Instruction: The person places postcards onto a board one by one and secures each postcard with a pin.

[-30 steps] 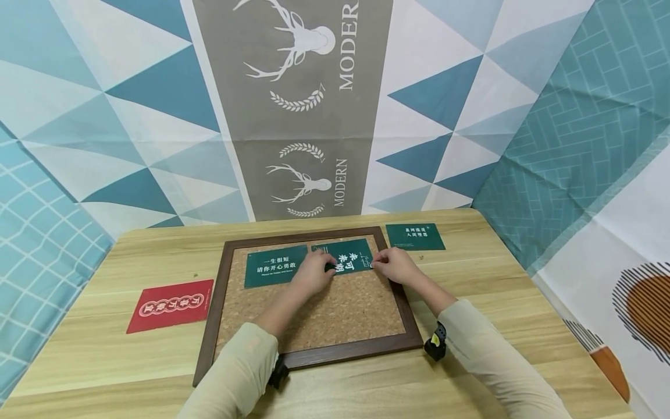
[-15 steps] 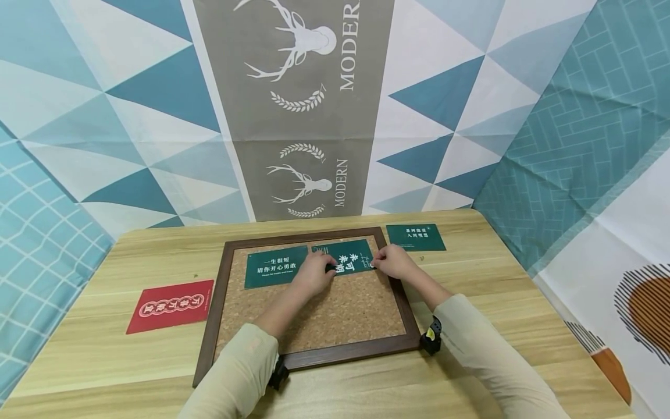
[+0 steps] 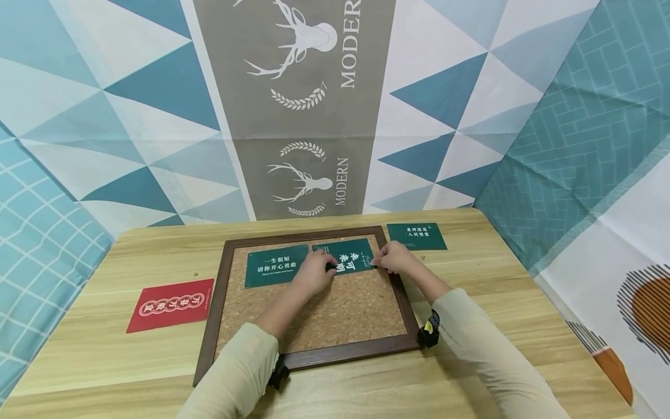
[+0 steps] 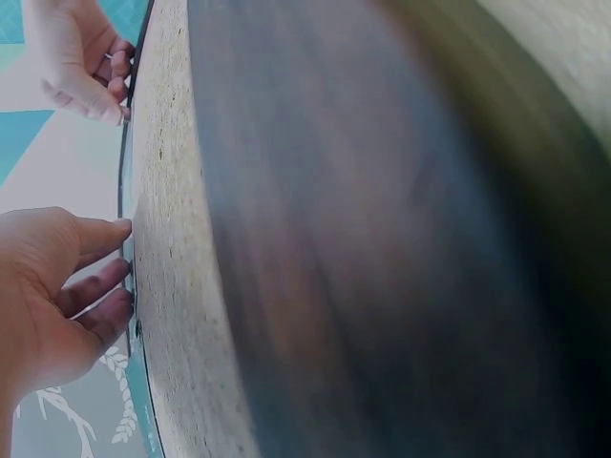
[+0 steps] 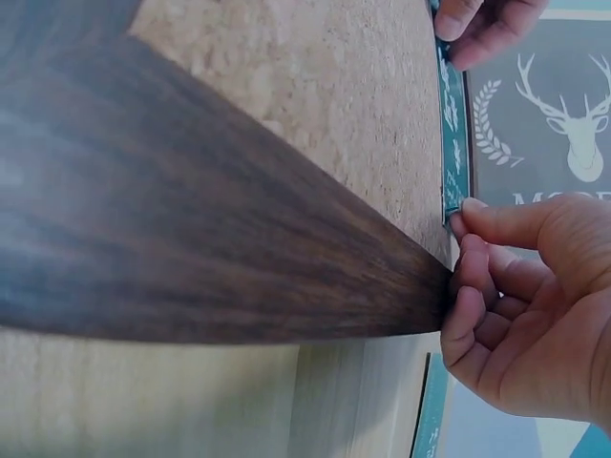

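Still at the green card (image 3: 356, 250), right hand (image 3: 395, 258), its sleeve (image 3: 473, 334) slightly farther forward.

Behind the bench (image 3: 84, 349), a blue-and-white triangle wall (image 3: 157, 105) with a grey deer stripe (image 3: 309, 128); left of the bench, blue squares (image 3: 42, 244); right of the bench, printed bricks (image 3: 581, 139).

On a corkboard (image 3: 324, 314), a person's left hand (image 3: 316, 272) touches a green card (image 3: 344, 249); the right hand (image 3: 395, 258) pinches at its corner. A red card (image 3: 170, 306) lies left of the corkboard.
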Demonstrator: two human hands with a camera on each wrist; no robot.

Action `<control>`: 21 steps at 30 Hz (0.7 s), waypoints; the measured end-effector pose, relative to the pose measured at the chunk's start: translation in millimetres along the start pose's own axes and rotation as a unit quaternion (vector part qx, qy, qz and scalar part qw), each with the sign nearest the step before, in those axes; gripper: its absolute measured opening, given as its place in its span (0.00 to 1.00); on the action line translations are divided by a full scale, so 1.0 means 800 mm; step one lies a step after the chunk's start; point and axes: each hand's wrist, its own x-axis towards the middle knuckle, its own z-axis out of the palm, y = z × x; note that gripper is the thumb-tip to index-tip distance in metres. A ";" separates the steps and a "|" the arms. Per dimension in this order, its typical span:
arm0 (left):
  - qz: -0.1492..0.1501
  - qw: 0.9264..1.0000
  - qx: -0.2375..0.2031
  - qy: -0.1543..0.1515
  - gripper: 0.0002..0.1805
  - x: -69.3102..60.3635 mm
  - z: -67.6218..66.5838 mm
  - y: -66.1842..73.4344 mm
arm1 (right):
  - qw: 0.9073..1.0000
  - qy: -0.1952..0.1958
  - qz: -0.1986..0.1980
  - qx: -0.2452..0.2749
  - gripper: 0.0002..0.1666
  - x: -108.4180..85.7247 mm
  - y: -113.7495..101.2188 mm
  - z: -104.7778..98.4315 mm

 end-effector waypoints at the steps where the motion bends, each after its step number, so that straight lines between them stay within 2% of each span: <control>1: 0.001 1.000 0.001 0.000 0.09 0.000 0.000 0.000 | 1.000 0.000 0.001 0.002 0.13 0.000 0.000 0.000; 11: -0.001 1.000 0.002 -0.002 0.10 0.000 -0.001 0.001 | 1.000 0.006 0.013 -0.002 0.14 0.000 -0.001 0.003; 17: 0.001 1.000 0.004 -0.002 0.10 0.000 -0.001 0.001 | 1.000 -0.005 0.000 -0.018 0.26 -0.002 -0.006 0.002; 21: 0.002 1.000 0.003 -0.002 0.10 -0.001 -0.001 0.001 | 1.000 -0.006 -0.003 -0.030 0.29 -0.001 -0.007 0.004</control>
